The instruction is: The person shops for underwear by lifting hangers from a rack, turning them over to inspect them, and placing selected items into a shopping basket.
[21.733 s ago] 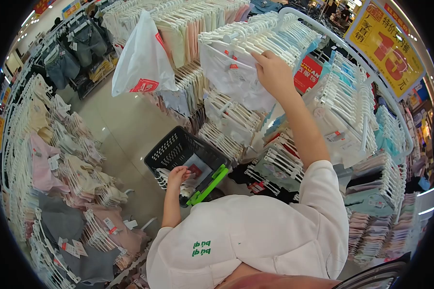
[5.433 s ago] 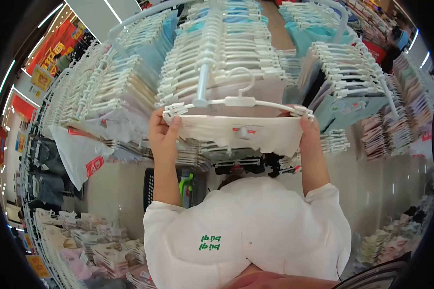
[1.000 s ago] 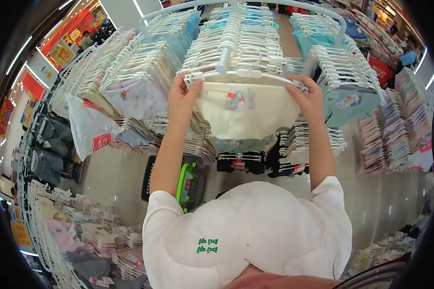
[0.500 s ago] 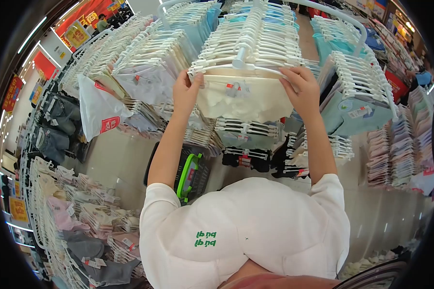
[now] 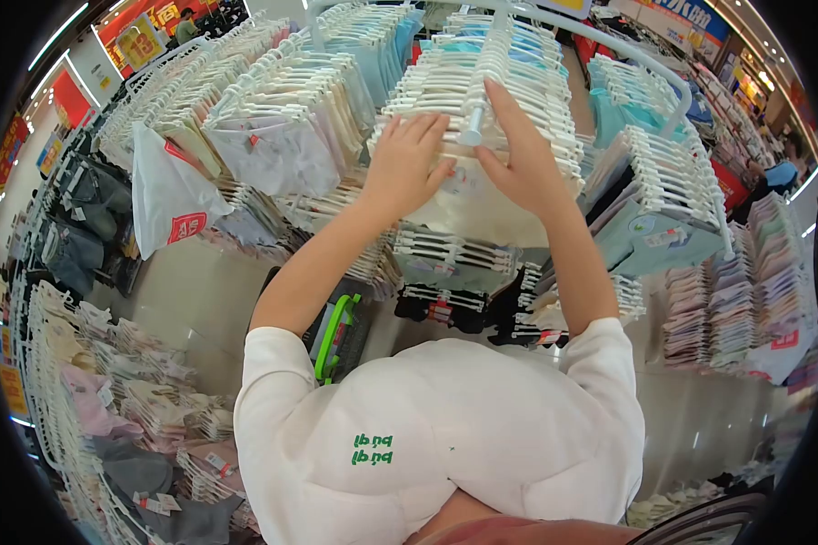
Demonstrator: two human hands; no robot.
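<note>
A cream undergarment (image 5: 468,216) hangs at the front of a packed row of white hangers (image 5: 445,91) on a pale metal display arm (image 5: 475,118). My left hand (image 5: 405,165) is open, its fingers stretched over the left side of the front hangers. On the other side, my right hand (image 5: 523,163) is open, thumb and fingers apart, close beside the rounded end of the arm. Whether either hand touches the hangers is hard to tell. Both hands partly cover the front hanger and the garment's tag.
Neighbouring hanger rows carry a pale lilac garment (image 5: 268,154) and a grey-green garment (image 5: 645,234). A white plastic bag (image 5: 173,195) hangs at left. Below are a lower hanger row (image 5: 454,259) and a dark basket with a green handle (image 5: 336,341).
Both hands have let go of the cream garment's hanger ends and moved inward and up towards the display arm. The garment now hangs at the front of the row. The view has shifted slightly.
</note>
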